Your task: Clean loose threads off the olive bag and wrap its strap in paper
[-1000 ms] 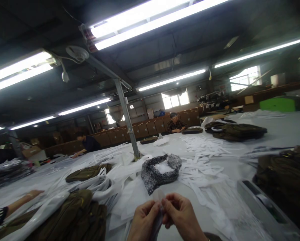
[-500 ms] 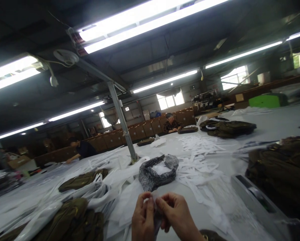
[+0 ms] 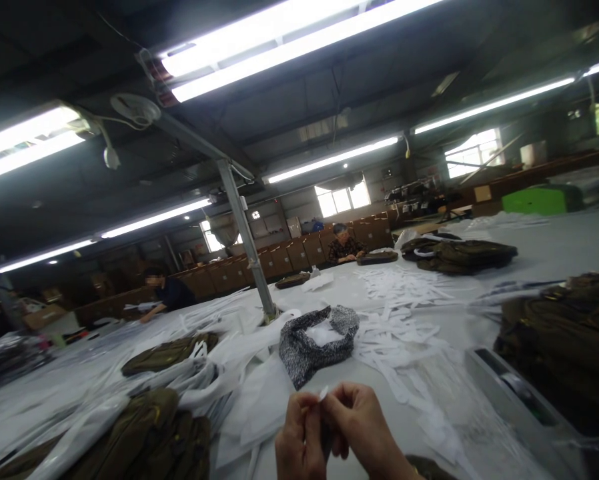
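At the bottom centre my left hand point(image 3: 299, 440) and my right hand point(image 3: 362, 427) meet, fingertips pinched together. Between them pokes out the tip of a small white piece point(image 3: 323, 393); the fingers cover most of it, so its kind does not show. Just beyond the fingertips lies a black-and-white speckled cloth bag point(image 3: 304, 357), its mouth open on white pieces inside. Thin white sheets point(image 3: 259, 407) are spread to the left of my hands. Part of a dark olive item point(image 3: 429, 468) shows beneath my right wrist.
Olive bags point(image 3: 144, 433) lie at the left, with more olive bags point(image 3: 559, 327) at the right beside a grey device point(image 3: 509, 387). White strips point(image 3: 404, 333) litter the table. A post point(image 3: 249, 240) rises behind. Two people point(image 3: 343, 245) work across the table.
My hands have shifted slightly right, and the white tip now stands out above the fingers. The speckled bag's near edge now shows a point hanging toward my hands.
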Available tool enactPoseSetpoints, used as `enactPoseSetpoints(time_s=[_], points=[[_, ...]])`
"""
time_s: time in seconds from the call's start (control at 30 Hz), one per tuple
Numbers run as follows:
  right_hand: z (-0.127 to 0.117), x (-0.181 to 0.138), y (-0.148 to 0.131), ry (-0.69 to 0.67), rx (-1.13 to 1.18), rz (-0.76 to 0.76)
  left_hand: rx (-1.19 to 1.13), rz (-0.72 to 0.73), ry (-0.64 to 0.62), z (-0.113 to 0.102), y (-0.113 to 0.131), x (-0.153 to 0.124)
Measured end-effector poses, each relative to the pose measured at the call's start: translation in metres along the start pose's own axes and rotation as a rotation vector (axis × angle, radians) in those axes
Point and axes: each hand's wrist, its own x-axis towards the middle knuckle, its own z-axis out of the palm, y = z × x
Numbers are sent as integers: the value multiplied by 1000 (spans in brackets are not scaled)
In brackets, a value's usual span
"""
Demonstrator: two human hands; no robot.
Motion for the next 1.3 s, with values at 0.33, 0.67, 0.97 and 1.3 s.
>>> enactPoseSetpoints(time_s=[0.33, 0.67, 0.97, 1.3], points=[[-3, -4, 0, -85, 34, -75, -236, -167, -90, -6, 26, 3], [2, 9, -6, -72, -72, -124, -182, -541, -339, -26, 48, 58], [-7, 24, -16, 6, -388, -404, -5, -502, -369, -22, 56, 82], [-22, 55, -38, -278, -853, -857, -29, -474, -420, -17, 51, 90]])
